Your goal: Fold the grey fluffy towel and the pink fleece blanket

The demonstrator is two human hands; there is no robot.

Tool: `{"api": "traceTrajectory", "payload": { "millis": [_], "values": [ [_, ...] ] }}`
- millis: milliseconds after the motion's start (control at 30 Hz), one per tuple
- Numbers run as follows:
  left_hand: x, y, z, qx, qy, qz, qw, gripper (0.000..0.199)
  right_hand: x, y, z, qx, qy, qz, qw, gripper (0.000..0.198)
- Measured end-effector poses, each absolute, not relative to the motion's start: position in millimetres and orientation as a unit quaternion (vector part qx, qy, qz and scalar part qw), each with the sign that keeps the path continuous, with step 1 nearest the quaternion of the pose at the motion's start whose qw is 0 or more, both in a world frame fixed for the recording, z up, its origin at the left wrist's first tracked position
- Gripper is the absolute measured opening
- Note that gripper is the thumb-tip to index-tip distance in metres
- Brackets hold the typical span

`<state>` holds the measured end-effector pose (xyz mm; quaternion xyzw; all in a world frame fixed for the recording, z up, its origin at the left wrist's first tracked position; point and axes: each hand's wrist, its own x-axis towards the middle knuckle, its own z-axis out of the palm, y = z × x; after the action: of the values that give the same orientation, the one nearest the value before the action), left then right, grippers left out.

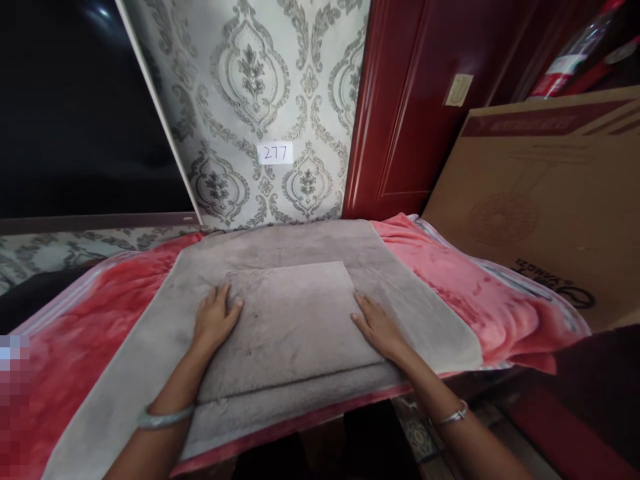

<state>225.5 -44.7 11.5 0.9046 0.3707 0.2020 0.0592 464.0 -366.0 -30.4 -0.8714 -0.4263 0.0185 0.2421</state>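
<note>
A greyish, plush rectangular piece of fabric (pixel 295 320) lies flat in the middle, over a larger grey blanket (pixel 420 300). Whether the two are one folded cloth or separate pieces, I cannot tell. On the left edge of the plush piece rests my left hand (pixel 216 319), palm down, thumb apart from the fingers. My right hand (pixel 377 323) lies flat along the opposite edge, fingers stretched forward. Neither hand holds anything. A dark crease runs across the fabric near its front edge.
Under the grey blanket spreads a red and pink blanket (pixel 465 307). A dark television screen (pixel 90 113) stands at the left. A large cardboard box (pixel 555 207) leans at the right, a plastic bottle (pixel 570 63) above it. Behind is patterned wallpaper with a paper label (pixel 275 153) reading 277.
</note>
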Motion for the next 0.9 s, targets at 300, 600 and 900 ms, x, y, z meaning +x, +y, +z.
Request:
{"api": "traceTrajectory", "payload": {
  "millis": [300,600,900],
  "values": [
    [222.1,-37.5,24.5,0.835,0.414,0.268,0.243,0.07,475.1,-365.4,-44.5,-0.826,-0.434,0.009,0.359,0.063],
    [212.2,-29.0,46.5,0.648,0.452,0.279,0.546,0.052,466.7,-357.9,-25.1,-0.759,-0.357,0.116,0.532,0.076],
    [202.2,-37.7,54.2,0.636,0.434,0.201,0.605,0.049,468.5,-347.0,-13.3,-0.754,-0.342,0.096,0.552,0.075]
  ]
}}
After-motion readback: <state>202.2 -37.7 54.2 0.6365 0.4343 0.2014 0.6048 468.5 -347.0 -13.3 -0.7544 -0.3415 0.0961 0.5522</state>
